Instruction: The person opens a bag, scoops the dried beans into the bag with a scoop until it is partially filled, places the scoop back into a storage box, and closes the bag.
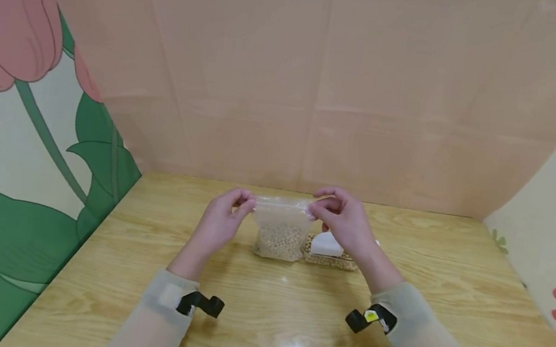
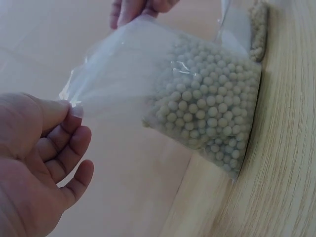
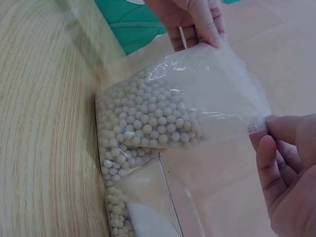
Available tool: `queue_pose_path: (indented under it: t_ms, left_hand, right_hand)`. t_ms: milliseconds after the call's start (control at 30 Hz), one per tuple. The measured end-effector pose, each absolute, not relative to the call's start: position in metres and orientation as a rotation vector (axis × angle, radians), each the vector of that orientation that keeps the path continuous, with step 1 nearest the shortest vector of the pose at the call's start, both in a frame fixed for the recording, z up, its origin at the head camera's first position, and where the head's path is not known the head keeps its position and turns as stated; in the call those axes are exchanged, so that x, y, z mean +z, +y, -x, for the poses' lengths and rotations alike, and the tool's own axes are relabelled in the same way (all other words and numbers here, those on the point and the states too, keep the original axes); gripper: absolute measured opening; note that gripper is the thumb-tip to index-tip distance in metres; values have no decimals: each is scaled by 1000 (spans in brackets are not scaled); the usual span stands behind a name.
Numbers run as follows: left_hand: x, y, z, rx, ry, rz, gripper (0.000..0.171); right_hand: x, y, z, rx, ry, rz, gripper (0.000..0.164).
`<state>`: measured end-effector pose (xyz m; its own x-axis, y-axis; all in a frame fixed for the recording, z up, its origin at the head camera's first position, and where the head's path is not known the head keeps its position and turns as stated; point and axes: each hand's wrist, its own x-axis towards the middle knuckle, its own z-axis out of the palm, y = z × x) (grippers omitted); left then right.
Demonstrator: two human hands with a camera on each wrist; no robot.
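Note:
A clear plastic zip bag (image 1: 280,239), its lower part filled with small round beige beads (image 2: 207,106), stands upright on the table. My left hand (image 1: 221,216) pinches the bag's top left corner between thumb and forefinger. At the opposite top corner, my right hand (image 1: 346,219) pinches the plastic the same way, as the right wrist view shows. The bag's top edge is stretched between both hands. Close beside the bag on the right sits a clear container (image 1: 332,260) of similar beads with a white piece (image 1: 325,244) on it, partly hidden behind my right hand.
The wood-grain table (image 1: 263,314) runs back to a plain pinkish backdrop (image 1: 317,84). A tulip-printed panel (image 1: 98,160) borders the left side, and a flower-printed panel (image 1: 555,248) the right. Each wrist carries a small black camera (image 1: 210,306).

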<state>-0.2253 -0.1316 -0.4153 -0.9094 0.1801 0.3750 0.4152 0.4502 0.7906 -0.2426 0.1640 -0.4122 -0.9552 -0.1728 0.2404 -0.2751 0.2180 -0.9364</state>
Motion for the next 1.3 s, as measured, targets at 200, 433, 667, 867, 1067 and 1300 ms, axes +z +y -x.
queue_pose_path:
  t_ms: [200, 433, 667, 867, 1067, 1300]
  left_hand:
    - [-416, -132, 225, -1416, -2481, 507, 17]
    - [-417, -132, 224, -1431, -2471, 524, 17]
    - [-417, -128, 225, -1477, -2456, 516, 17]
    - [-416, -126, 226, -1509, -2450, 483, 15]
    - [-418, -123, 230, -1540, -2438, 456, 14]
    - [-422, -121, 233, -1560, -2443, 441, 14]
  right_hand:
    - [-413, 162, 241, 1910, -2333, -448, 25]
    - [-417, 166, 243, 1908, -2342, -437, 25]
    - [-411, 174, 243, 1851, -2433, -468, 36]
    - [-398, 170, 246, 1695, -2550, -525, 39]
    - [-389, 150, 253, 1715, -2563, -597, 37]
    - [-382, 132, 254, 1545, -2643, -623, 36]
